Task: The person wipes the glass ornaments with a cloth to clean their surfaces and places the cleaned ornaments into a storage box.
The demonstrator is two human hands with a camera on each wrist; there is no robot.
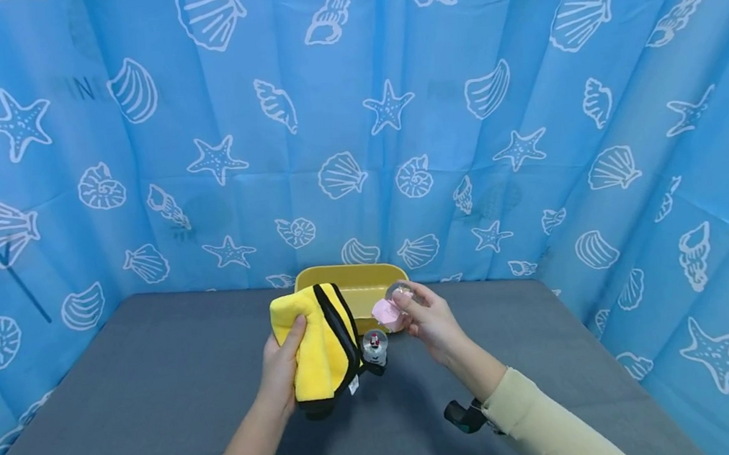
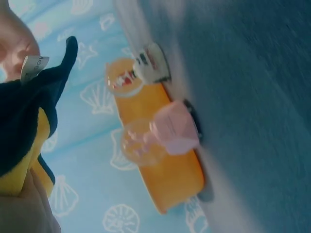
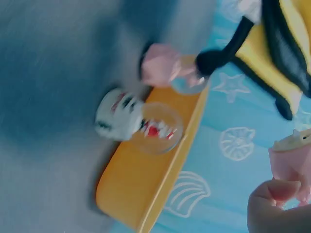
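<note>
My left hand [image 1: 279, 372] grips a folded yellow cloth [image 1: 311, 333] with black edging and a small white tag [image 2: 33, 66]. To its right, my right hand [image 1: 434, 322] holds a pink snow globe [image 1: 387, 314] by its clear dome, tilted so the faceted base points down-left toward the cloth. Some of the base's underside shows in the right wrist view. On the table below stands a white-based snow globe [image 1: 375, 347] with a red-and-white figure inside. Beside it is a second pink snow globe [image 2: 176, 128], which the cloth hides in the head view.
A yellow tray [image 1: 349, 271] sits at the back of the grey table [image 1: 188, 373], behind the standing globes. Blue curtains [image 1: 357, 148] printed with white shells and starfish hang behind and at both sides. Black wrist gear [image 1: 464, 417] shows under the right forearm.
</note>
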